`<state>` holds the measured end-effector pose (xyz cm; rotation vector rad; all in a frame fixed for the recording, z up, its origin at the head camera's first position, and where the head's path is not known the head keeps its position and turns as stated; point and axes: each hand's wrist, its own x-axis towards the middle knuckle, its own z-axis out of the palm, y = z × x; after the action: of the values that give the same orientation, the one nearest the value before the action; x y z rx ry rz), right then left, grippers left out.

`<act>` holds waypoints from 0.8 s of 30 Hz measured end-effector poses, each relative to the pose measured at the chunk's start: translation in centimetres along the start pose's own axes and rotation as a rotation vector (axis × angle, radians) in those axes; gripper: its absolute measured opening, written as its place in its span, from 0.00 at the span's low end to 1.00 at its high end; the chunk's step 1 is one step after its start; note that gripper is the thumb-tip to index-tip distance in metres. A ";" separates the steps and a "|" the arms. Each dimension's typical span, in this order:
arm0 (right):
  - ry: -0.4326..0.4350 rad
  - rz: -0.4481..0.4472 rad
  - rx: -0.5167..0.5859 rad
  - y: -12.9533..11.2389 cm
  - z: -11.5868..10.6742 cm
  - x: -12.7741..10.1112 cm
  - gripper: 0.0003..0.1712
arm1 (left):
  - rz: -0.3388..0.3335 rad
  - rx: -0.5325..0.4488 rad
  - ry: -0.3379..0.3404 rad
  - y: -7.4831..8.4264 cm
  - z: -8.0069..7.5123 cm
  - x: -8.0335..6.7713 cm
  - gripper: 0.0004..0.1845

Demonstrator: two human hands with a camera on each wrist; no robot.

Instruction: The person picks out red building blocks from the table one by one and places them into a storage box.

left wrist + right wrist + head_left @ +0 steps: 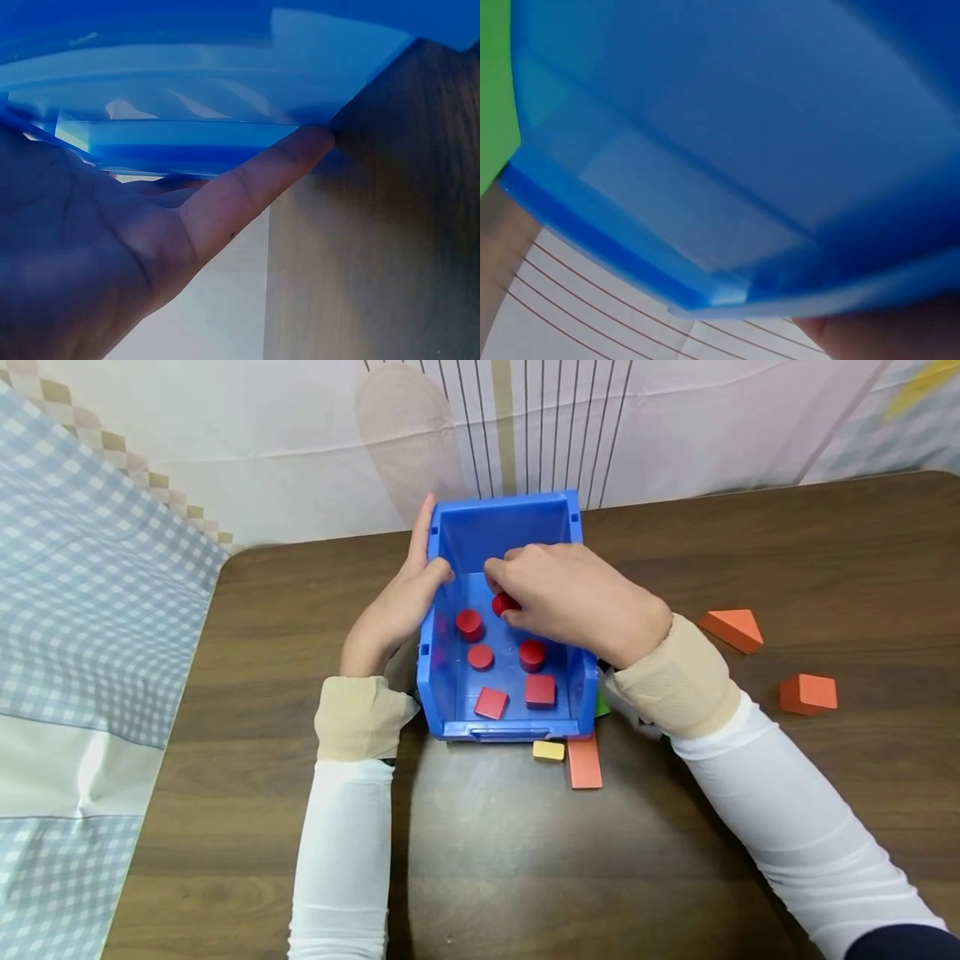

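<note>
A blue plastic bin (517, 728) sits near the table's far edge. My left hand (401, 606) grips its left wall, thumb over the rim and fingers along the outside; in the left wrist view that hand (157, 232) lies beside the blue wall. Inside the bin, my right hand (581, 597) pinches a red cylinder block (504, 604) between thumb and fingers, partly hiding it. Around it on the bin floor are red round blocks (470, 625) and two red square blocks (540, 691). The bin's wall fills most of the right wrist view.
In front of the bin lie a small yellow block (548, 751) and an orange flat block (584, 762). A green piece (602, 703) peeks out by its right side. Farther right are an orange triangular block (735, 629) and an orange block (808, 693). A patterned cloth (300, 452) hangs behind.
</note>
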<state>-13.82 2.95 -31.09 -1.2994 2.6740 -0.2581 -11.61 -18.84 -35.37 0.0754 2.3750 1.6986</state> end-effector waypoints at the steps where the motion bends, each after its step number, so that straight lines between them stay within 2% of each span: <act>1: -0.004 -0.002 -0.009 0.0 0.1 0.0 0.10 | 0.002 -0.002 -0.001 0.0 0.1 0.0 0.47; 8: -0.040 -0.004 -0.106 0.5 0.5 -0.2 0.08 | 0.021 -0.024 -0.007 0.3 0.6 0.4 0.48; 15: -0.010 -0.022 -0.234 0.6 1.1 -0.5 0.07 | 0.028 -0.011 0.002 0.2 0.7 0.6 0.48; 24: -0.048 -0.010 -0.272 0.5 1.1 -0.3 0.04 | 0.009 -0.003 0.005 0.2 0.7 0.6 0.48</act>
<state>-13.78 3.46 -32.30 -1.3700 2.7345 0.1393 -12.06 -18.01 -35.46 0.0811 2.3788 1.7084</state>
